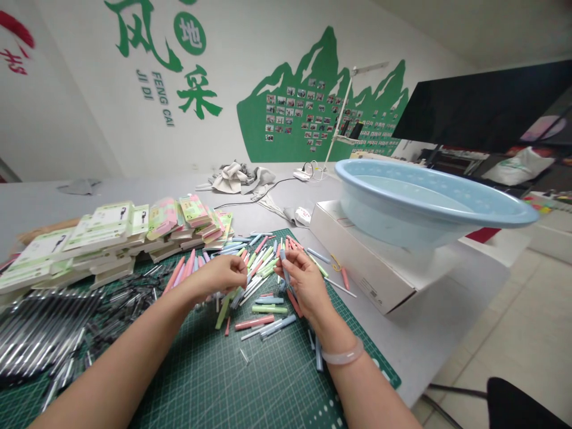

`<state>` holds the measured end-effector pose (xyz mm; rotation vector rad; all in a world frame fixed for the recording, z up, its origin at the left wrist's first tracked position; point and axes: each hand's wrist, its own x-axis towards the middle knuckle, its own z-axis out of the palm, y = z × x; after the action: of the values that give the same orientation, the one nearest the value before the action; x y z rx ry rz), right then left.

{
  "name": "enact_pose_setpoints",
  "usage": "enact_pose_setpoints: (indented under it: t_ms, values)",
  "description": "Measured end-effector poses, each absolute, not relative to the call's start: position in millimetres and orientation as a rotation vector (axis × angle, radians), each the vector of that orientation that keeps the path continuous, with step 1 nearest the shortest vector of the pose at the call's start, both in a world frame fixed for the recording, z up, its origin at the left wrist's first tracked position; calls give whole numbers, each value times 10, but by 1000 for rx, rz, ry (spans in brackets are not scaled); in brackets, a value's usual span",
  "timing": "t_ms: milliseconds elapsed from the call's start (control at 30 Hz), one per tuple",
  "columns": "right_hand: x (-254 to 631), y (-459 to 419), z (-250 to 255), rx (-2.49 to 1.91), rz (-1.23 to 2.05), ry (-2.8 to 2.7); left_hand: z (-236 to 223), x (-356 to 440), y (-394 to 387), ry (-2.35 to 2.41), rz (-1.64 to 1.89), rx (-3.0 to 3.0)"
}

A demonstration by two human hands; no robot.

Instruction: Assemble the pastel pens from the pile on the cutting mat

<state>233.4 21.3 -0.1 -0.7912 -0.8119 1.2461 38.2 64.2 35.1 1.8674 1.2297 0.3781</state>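
Note:
My right hand [306, 280] pinches a light blue pen part [285, 266] upright between thumb and fingers. To its left, my left hand [222, 275] is closed with the fingertips curled in; what it holds, if anything, is hidden. Both hands are over a loose pile of pastel pen parts [263, 260] in green, pink and blue with white sticks, on a green cutting mat [210, 375]. A green pen part [223, 311] shows just below my left hand. Nearer to me lie a pink pen part [254, 322] and a blue one [277, 328].
Black and clear pens [40, 328] lie heaped at the left, with stacked small boxes [102, 223] behind. At the right, a blue basin [429, 196] rests on a white carton [370, 262]. Gloves [236, 177] and a power strip [302, 174] lie at the back.

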Motion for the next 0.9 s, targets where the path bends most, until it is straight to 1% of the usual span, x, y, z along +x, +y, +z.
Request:
enact_pose_setpoints:
  t_ms: [100,167,367,633,800,900]
  values:
    - [2304,205,-40,-777,1283,-851,396,357,630,982,582,1578]
    - [2290,202,-60,-778,1301,-875,425,376,622,955,635,1563]
    - [2308,222,-97,-778,1244,-955,514,282,719,1094,831,1879]
    - [2303,210,-75,-821,1178,-1063,684,160,701,1219,960,2122]
    - [2282,191,-45,-862,1152,-1146,760,193,656,1253,923,2386]
    - [2258,178,-54,-946,1080,-1245,788,232,602,1218,873,2575]
